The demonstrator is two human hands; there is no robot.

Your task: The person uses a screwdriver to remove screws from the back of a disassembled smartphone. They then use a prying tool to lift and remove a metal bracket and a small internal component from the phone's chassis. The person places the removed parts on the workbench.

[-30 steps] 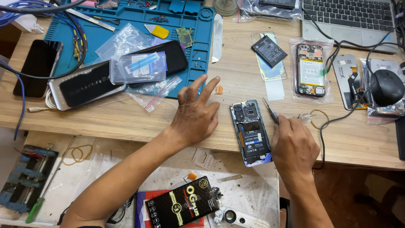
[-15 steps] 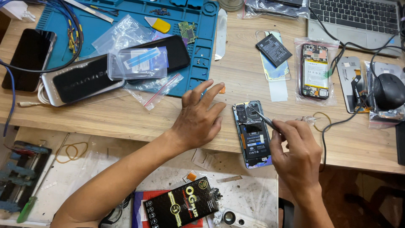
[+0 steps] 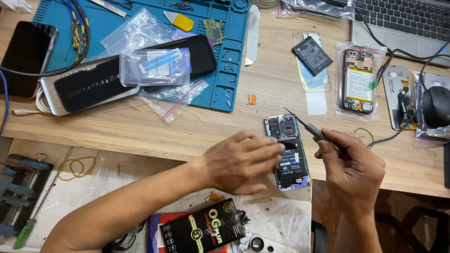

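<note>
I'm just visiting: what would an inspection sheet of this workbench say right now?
Surface: wooden table, part covered by a blue work mat.
Job's things: opened phone lies back-up at the table edge; thin screwdriver points up-left above it.
Clutter: plastic bags, loose battery, second opened phone, yellow pick.
Hands: left hand hovers beside the phone, fingers blurred; right hand grips the screwdriver.
Cables: black cables run from the laptop.
Surroundings: lower shelf with a black box.
</note>
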